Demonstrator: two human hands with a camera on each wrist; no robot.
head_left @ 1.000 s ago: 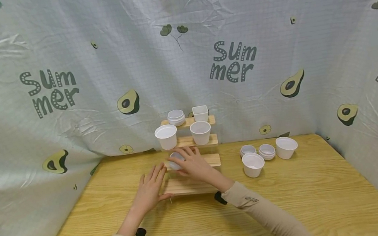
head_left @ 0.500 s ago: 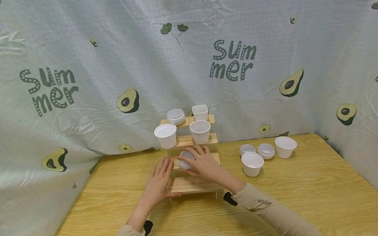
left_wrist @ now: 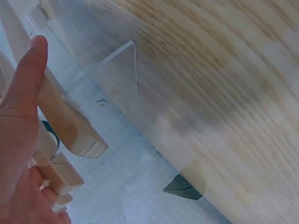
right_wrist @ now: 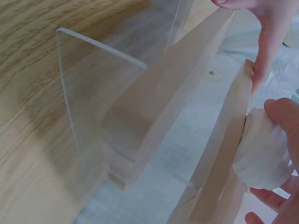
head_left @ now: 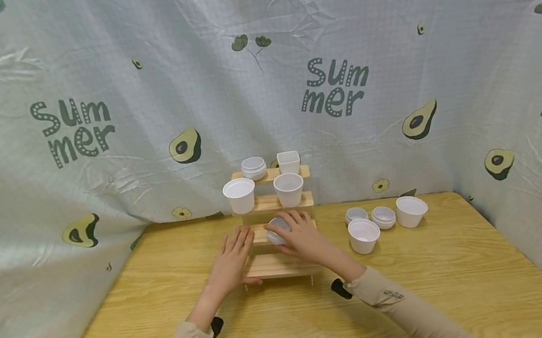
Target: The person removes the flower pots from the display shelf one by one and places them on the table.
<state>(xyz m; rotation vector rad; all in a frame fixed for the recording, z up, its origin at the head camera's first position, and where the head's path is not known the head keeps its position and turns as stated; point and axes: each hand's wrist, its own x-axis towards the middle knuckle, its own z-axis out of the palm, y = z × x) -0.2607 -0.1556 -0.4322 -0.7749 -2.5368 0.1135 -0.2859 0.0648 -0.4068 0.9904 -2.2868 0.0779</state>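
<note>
A tiered display stand (head_left: pixel 282 266) has wooden boards on clear supports. My right hand (head_left: pixel 306 238) grips a small round white jar (head_left: pixel 276 236) on the second board from the bottom. In the right wrist view the white jar (right_wrist: pixel 262 156) sits against the board edge, thumb on one side and fingers on the other. My left hand (head_left: pixel 226 264) rests at the stand's left end with fingers straight; in the left wrist view its thumb (left_wrist: pixel 32 65) lies across the lowest board (left_wrist: pixel 72 123). Higher up stand two white cups (head_left: pixel 240 197), another round jar (head_left: pixel 254 169) and a square cup (head_left: pixel 289 163).
On the wooden table (head_left: pixel 415 286), right of the stand, are two round white jars (head_left: pixel 384 218) and two white cups (head_left: pixel 364 238). A printed curtain (head_left: pixel 222 96) hangs behind and along the sides.
My right hand has slid the white jar rightward along the second board from the bottom. My left hand has shifted slightly right against the stand's end.
</note>
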